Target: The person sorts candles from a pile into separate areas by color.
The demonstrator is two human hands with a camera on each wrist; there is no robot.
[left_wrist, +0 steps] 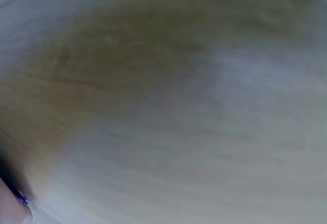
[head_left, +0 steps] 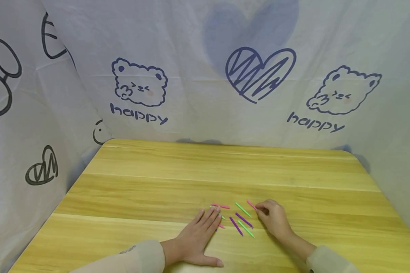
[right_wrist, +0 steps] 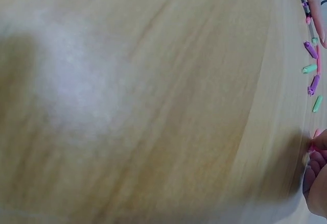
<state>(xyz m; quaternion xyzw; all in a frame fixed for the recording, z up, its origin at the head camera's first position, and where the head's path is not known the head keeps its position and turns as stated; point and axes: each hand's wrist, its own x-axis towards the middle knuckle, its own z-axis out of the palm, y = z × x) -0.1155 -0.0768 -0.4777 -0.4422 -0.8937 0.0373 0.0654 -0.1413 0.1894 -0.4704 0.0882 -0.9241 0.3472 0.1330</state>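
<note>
My left hand point(head_left: 199, 235) lies flat with straight fingers over several thin coloured sticks, hiding most of them. A pink stick point(head_left: 225, 207), a green tip point(head_left: 223, 217) and another pink end point(head_left: 222, 226) show past its fingers. My right hand point(head_left: 275, 220) pinches the near end of a thin pink stick point(head_left: 251, 204) between thumb and fingers, low over the table. Between the hands lie two green sticks point(head_left: 242, 209) and two purple sticks point(head_left: 236, 226), slanted roughly the same way. In the right wrist view, the pinched end shows at my right fingertips point(right_wrist: 318, 142).
The sticks lie on a wood-grain table point(head_left: 157, 163) with rounded far corners. White cloth point(head_left: 191, 98) printed with bears and hearts hangs behind it and at both sides. The left wrist view shows mostly blurred tabletop, with a purple stick end point(left_wrist: 22, 198) beside a fingertip.
</note>
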